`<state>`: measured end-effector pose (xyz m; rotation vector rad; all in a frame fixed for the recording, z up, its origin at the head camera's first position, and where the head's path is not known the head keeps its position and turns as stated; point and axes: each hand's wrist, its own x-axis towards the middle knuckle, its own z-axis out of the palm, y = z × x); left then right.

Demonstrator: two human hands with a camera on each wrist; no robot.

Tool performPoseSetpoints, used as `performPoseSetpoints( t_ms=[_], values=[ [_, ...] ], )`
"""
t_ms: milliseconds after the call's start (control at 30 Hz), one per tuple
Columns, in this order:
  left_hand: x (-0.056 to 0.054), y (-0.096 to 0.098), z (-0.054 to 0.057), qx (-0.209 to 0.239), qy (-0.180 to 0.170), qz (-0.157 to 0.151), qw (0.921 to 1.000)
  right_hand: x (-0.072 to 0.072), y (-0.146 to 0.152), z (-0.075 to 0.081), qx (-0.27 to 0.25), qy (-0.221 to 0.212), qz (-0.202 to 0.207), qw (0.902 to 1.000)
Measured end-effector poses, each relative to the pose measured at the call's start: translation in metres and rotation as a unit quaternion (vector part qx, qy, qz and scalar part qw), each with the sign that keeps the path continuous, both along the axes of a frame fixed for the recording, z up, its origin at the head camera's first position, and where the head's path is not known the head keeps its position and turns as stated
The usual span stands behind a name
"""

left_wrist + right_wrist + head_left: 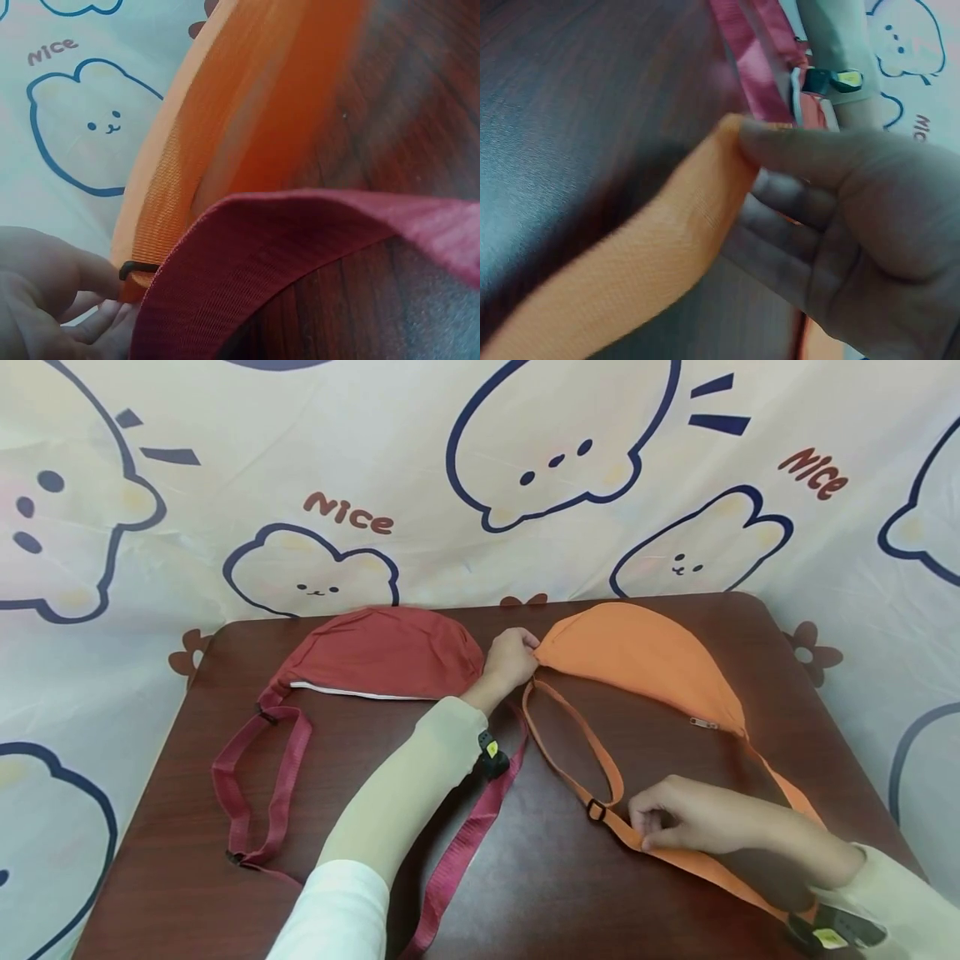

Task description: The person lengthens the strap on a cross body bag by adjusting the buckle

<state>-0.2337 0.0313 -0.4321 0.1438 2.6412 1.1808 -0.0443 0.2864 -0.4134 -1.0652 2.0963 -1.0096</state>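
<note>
An orange waist bag (630,652) lies at the back right of the table, its strap (697,864) looping toward the front. My left hand (512,658) pinches the bag's left corner, where a dark buckle (139,268) shows beside the fingers in the left wrist view. My right hand (693,817) pinches the orange strap between thumb and fingers, just right of its black slider (596,810). Left of my left hand lies a red waist bag (390,652) with a white zipper edge. Its dark pink strap (472,835) passes under my left forearm.
The brown table (555,893) backs onto a white cloth (420,460) printed with cartoon figures. Another loop of the red bag's strap (240,777) lies at the left, with dark sliders. A zipper pull (703,723) hangs at the orange bag's lower edge.
</note>
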Motion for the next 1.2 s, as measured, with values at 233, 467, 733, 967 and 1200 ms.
performPoseSetpoints(
  t_ms=[233, 467, 733, 967, 1200],
  values=[
    [0.003, 0.003, -0.002, 0.002, -0.009, -0.017, 0.9998, -0.004, -0.014, -0.013, 0.032, 0.032, -0.007, 0.9990],
    [0.008, 0.007, -0.003, -0.021, -0.028, -0.034, 0.9988, -0.009, -0.020, -0.017, 0.083, 0.061, -0.002, 0.9946],
    [0.014, 0.009, 0.001, -0.062, -0.048, -0.082, 0.9936, -0.010, -0.019, -0.017, 0.090, 0.055, -0.006, 0.9944],
    [0.020, 0.010, 0.005, -0.088, -0.074, -0.131, 0.9847, -0.009, -0.018, -0.018, 0.092, 0.063, -0.004, 0.9937],
    [0.027, 0.012, 0.008, -0.127, -0.064, -0.166, 0.9759, -0.008, -0.018, -0.018, 0.092, 0.059, -0.006, 0.9940]
  ],
)
